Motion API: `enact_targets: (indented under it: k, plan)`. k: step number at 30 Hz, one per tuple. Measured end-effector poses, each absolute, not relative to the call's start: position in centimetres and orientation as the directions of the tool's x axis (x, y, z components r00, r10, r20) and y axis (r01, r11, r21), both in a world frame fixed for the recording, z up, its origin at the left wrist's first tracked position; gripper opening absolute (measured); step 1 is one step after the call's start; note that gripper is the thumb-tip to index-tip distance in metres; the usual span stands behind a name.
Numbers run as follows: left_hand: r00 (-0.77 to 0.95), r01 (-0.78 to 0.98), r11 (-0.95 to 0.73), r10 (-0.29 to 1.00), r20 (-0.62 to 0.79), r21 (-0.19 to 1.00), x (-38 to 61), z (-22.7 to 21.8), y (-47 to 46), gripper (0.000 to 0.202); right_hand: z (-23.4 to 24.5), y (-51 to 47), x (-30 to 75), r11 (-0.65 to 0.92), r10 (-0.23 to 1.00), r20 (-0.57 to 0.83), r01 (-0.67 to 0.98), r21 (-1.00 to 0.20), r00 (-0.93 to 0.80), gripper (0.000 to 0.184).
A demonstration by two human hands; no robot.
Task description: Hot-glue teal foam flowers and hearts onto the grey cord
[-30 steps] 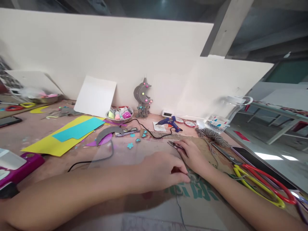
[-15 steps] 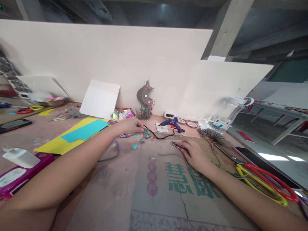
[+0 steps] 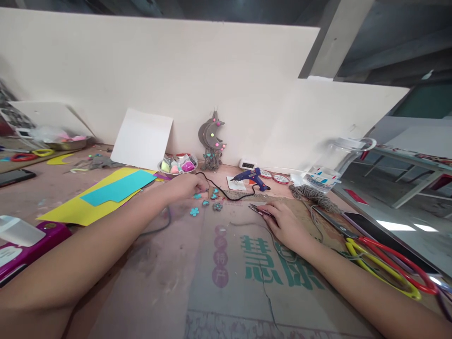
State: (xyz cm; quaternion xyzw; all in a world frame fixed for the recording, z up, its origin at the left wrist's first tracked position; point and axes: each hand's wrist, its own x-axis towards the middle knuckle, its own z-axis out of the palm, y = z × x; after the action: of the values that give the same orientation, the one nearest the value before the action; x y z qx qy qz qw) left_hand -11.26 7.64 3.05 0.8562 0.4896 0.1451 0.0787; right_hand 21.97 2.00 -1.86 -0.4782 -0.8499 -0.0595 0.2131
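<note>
My left hand [image 3: 189,186] is at the back of the work area, its fingers bent together beside several small blue felt pieces; whatever they pinch, if anything, is hidden. Close by lie a blue flower [image 3: 194,212], a small blue piece [image 3: 205,203] and a grey-and-blue flower [image 3: 217,206]. A pair of tweezers [image 3: 261,210] is held in my right hand [image 3: 282,221], which rests on the printed sheet [image 3: 226,301], tips pointing left. A thin grey yarn strand [image 3: 269,296] runs over the sheet. Behind stands a grey moon ornament [image 3: 208,134] with coloured dots.
A blue glue gun [image 3: 252,178] with a black cord lies behind my hands. To the right are grey yarn [image 3: 314,197], red-and-yellow scissors [image 3: 384,268] and a clear jug [image 3: 326,174]. Yellow felt [image 3: 70,212], blue felt [image 3: 118,188] and a magenta power strip [image 3: 52,240] lie left.
My left hand has drawn back slightly to the left from the felt pieces. A grey-and-blue flower now shows apart on the sheet. My right hand keeps the tweezers in about the same place.
</note>
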Motion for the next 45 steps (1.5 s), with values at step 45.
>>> enact_targets:
  k: [45]
  plan:
    - [0.513, 0.711, -0.498, 0.85, 0.118, 0.496, -7.7, 5.9, 4.1, 0.024, 0.8, -0.4, 20.7, 0.575, 0.806, 0.296, 0.797, -0.183, -0.514, 0.022]
